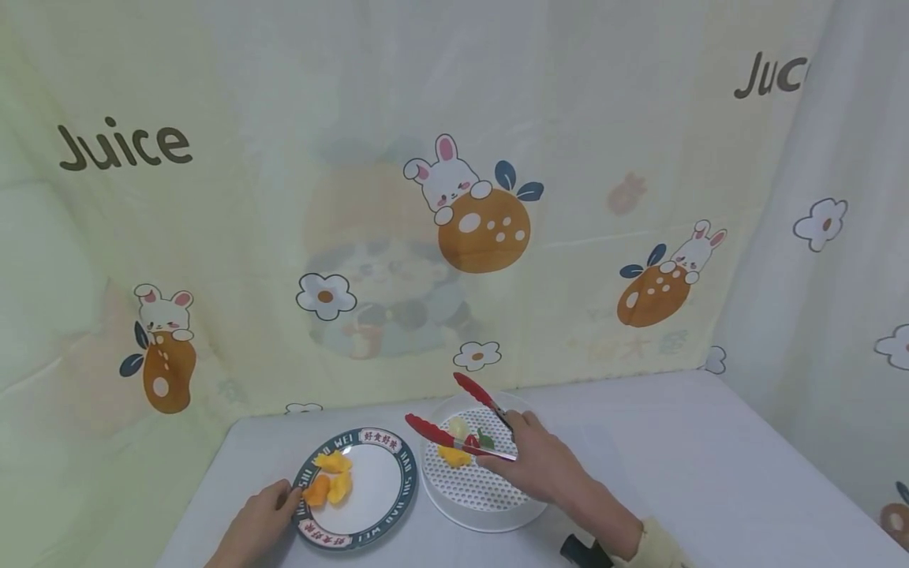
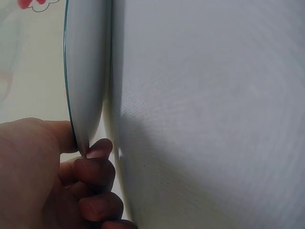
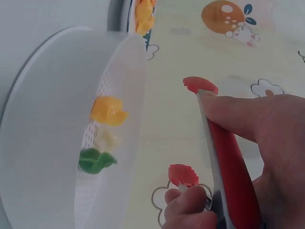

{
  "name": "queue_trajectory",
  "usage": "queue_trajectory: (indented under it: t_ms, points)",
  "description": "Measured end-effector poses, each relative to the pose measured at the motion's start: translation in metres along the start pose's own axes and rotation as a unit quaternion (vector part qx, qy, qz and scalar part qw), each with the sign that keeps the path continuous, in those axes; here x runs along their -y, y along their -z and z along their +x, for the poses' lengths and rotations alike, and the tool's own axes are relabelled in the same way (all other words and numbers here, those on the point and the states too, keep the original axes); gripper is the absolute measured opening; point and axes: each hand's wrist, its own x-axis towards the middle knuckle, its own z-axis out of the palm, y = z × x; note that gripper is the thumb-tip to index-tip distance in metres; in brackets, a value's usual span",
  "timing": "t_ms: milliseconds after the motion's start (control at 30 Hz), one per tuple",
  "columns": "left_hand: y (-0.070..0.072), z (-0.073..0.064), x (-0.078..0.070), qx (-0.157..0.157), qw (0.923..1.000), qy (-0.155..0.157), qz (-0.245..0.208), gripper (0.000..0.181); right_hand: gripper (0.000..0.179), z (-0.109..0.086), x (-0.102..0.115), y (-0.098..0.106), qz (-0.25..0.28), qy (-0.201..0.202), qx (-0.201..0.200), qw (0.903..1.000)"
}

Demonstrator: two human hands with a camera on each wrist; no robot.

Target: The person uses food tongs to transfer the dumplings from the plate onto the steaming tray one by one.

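Observation:
My left hand [image 1: 259, 521] pinches the left rim of a round plate [image 1: 408, 481] with a dark lettered border; the left wrist view shows the thumb on one face and curled fingers at the other. Yellow-orange pieces [image 1: 340, 487] lie on the plate's left side. My right hand [image 1: 543, 465] grips red-tipped metal tongs [image 3: 233, 176], whose arms are spread with nothing between the tips. The tongs are over a round white perforated basket [image 1: 490, 494]. Inside it are a yellow piece [image 3: 108, 110], a pale piece [image 3: 106, 138], a green piece [image 3: 95, 161] and a small red one [image 1: 472, 442].
Plate and basket stand side by side on a white-covered table [image 1: 639, 457]. A printed curtain [image 1: 582, 118] with rabbits and fruit hangs behind the table and along its sides. A black object [image 1: 585, 551] shows below my right wrist.

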Motion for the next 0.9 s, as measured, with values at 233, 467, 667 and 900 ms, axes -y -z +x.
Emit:
queue_trajectory:
  t_ms: [233,467,667,900]
  points:
    - [0.0,-0.001,-0.001,0.001,0.9999,0.01,-0.003,0.026,0.099,-0.004,0.015,-0.006,0.011,0.017,0.013,0.9997]
    - [0.0,-0.002,-0.002,-0.006,0.9999,0.007,-0.004,0.025,0.095,-0.009,0.031,-0.022,0.007,0.04,0.041,0.9984]
    - [0.0,-0.002,-0.003,-0.005,0.9999,0.01,0.001,0.025,0.095,-0.015,0.052,-0.04,0.003,0.06,0.078,0.9951]
    - [0.001,-0.001,-0.003,-0.007,1.0,0.007,0.003,0.025,0.084,-0.018,0.079,-0.065,-0.019,0.075,0.129,0.9886]
